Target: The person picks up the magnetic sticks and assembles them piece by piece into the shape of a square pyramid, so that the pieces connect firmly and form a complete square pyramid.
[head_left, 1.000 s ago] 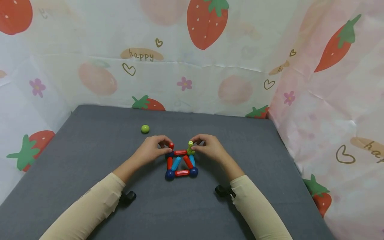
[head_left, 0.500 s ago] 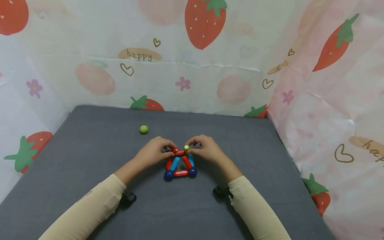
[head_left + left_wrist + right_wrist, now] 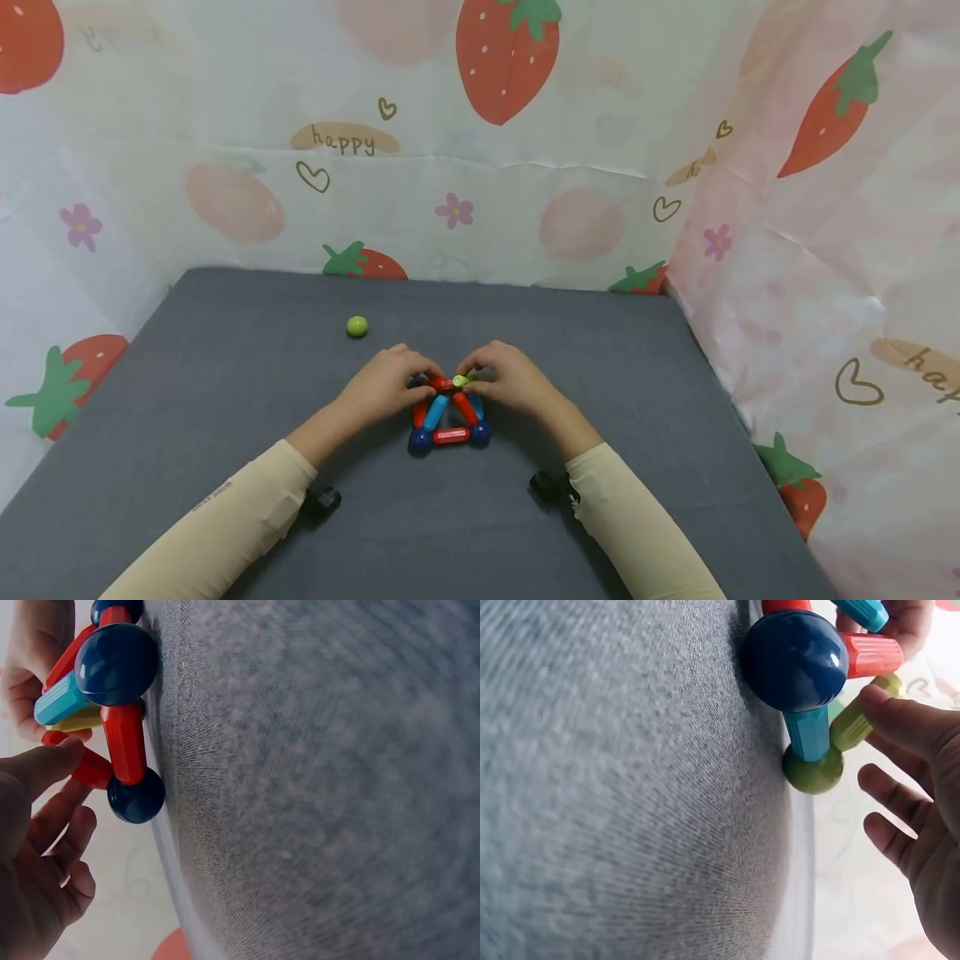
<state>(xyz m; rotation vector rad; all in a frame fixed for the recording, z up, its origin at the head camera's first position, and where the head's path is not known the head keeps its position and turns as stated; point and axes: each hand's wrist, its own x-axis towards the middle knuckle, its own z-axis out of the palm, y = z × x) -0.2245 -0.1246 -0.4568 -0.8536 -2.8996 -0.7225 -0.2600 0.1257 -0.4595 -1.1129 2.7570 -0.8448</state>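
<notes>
A frame of magnetic building sticks and balls stands on the table, with dark blue balls [image 3: 420, 442] at the front corners and a red stick [image 3: 452, 436] between them. A light blue stick [image 3: 435, 412] and a red one [image 3: 466, 408] lean up and inward from these. At the back left, my left hand [image 3: 384, 382] pinches a red stick [image 3: 91, 769], tilted inward off a blue ball [image 3: 136, 796]. Opposite, my right hand [image 3: 508, 382] pinches a yellow-green stick [image 3: 853, 726] rising from a green ball [image 3: 814, 769]. The leaning sticks' upper ends come close together; whether they touch cannot be told.
A loose green ball [image 3: 357, 326] lies behind the frame, left of centre. Grey cloth covers the table [image 3: 247, 350], and a strawberry-print sheet [image 3: 495, 200] hangs behind and at the sides. Black wrist devices [image 3: 321, 502] sit under both sleeves.
Both hands have moved slightly toward each other. The red and yellow-green sticks they pinch have gone from upright to leaning inward over the frame. The view has shifted a little.
</notes>
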